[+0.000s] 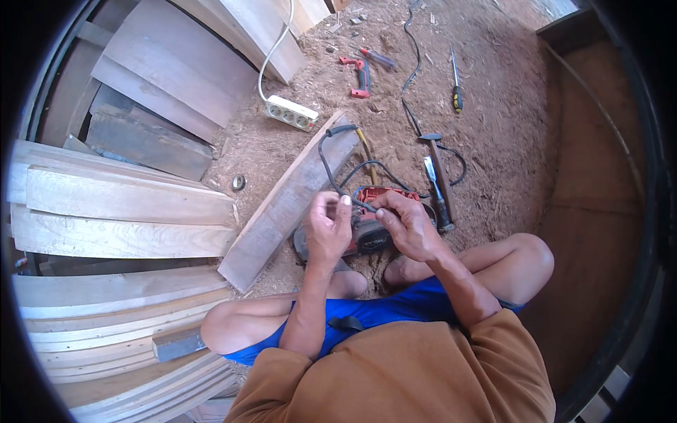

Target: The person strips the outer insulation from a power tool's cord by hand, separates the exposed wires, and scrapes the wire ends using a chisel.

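A black power cord (362, 204) runs between my two hands, above a red and black power tool (374, 231) on the ground between my feet. My left hand (328, 231) pinches the cord between thumb and fingers. At the other side, my right hand (410, 227) is closed on the same cord, fingertips pressed together. The cord loops up to a thick black sleeve (341, 130) near a plank. Parts of the tool are hidden behind my hands. Close to my right hand lie a chisel (433, 176) and a hammer (443, 176).
A wooden plank (285, 204) lies to the left, below a white power strip (291, 113). Farther off are a red and black handle piece (361, 77), a screwdriver (456, 88) and black tape (238, 182). Stacked boards (127, 204) line the left; a wooden panel (589, 211) stands right.
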`<state>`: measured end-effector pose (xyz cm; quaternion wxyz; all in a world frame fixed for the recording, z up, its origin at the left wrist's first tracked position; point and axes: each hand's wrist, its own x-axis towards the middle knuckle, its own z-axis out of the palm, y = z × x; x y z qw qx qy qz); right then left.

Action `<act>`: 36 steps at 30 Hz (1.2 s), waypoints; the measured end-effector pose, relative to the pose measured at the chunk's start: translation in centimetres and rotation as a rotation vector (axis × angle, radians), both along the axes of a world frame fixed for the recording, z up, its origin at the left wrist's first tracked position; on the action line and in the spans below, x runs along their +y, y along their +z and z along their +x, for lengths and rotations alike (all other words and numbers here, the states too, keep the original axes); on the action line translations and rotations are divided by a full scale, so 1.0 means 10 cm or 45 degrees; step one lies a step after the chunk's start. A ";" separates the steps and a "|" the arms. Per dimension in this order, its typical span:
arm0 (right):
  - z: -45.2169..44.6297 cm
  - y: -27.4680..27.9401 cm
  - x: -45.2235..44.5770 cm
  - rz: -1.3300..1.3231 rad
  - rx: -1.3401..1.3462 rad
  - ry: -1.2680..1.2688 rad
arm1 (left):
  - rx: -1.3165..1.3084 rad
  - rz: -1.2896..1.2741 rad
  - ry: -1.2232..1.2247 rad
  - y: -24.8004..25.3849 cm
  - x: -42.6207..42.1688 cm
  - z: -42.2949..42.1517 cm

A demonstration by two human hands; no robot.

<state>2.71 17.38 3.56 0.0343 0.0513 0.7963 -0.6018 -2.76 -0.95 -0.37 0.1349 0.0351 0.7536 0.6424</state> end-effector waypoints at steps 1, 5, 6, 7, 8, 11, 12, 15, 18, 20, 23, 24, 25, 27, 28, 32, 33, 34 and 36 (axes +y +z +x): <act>-0.01 0.05 0.03 0.019 -0.002 0.031 | 0.346 -0.264 0.064 0.12 -0.02 -0.05; 0.02 0.27 0.14 0.156 0.103 0.142 | 1.036 -0.437 -0.328 0.42 -0.04 -0.27; 0.01 0.31 0.16 0.205 0.161 0.168 | 1.074 -0.416 -0.507 0.39 -0.04 -0.30; 0.01 0.37 0.20 0.212 0.180 0.193 | 0.861 -0.338 -0.629 0.40 -0.05 -0.29; 0.00 0.45 0.26 0.226 0.199 0.213 | 0.649 -0.253 -0.750 0.43 -0.06 -0.27; 0.00 0.55 0.37 0.195 0.175 0.239 | 0.186 0.039 -0.818 0.57 -0.01 -0.12; 0.00 0.57 0.39 0.167 0.158 0.245 | 0.102 0.120 -0.775 0.57 0.00 -0.07; -0.06 0.78 0.40 0.682 0.482 0.242 | -0.007 0.274 -0.664 0.57 0.02 0.02; -0.03 0.80 0.37 0.690 0.310 0.254 | -0.027 0.229 -0.578 0.57 0.01 0.07; -0.01 0.77 0.32 0.646 0.396 0.272 | 0.021 0.156 -0.549 0.56 0.02 0.06; -0.01 0.71 0.33 0.569 0.431 0.292 | 0.127 0.058 -0.558 0.57 0.03 0.04; -0.01 0.70 0.34 0.540 0.425 0.297 | 0.137 0.033 -0.582 0.60 0.03 0.04; 0.01 0.70 0.33 0.540 0.384 0.286 | 0.145 0.006 -0.607 0.61 0.02 0.05; 0.02 0.69 0.32 0.538 0.304 0.267 | 0.128 0.034 -0.626 0.60 0.02 0.06; 0.03 0.67 0.32 0.509 0.281 0.254 | 0.120 0.050 -0.635 0.59 0.03 0.06; 0.03 0.53 0.28 0.397 0.253 0.176 | 0.358 -0.125 -0.604 0.50 0.09 0.06; 0.03 0.51 0.26 0.368 0.264 0.148 | 0.374 -0.157 -0.595 0.49 0.11 0.07; 0.04 0.51 0.24 0.415 0.229 0.121 | 0.393 -0.188 -0.584 0.48 0.13 0.07; 0.07 0.54 0.18 0.505 0.159 0.065 | 0.405 -0.240 -0.537 0.50 0.18 0.09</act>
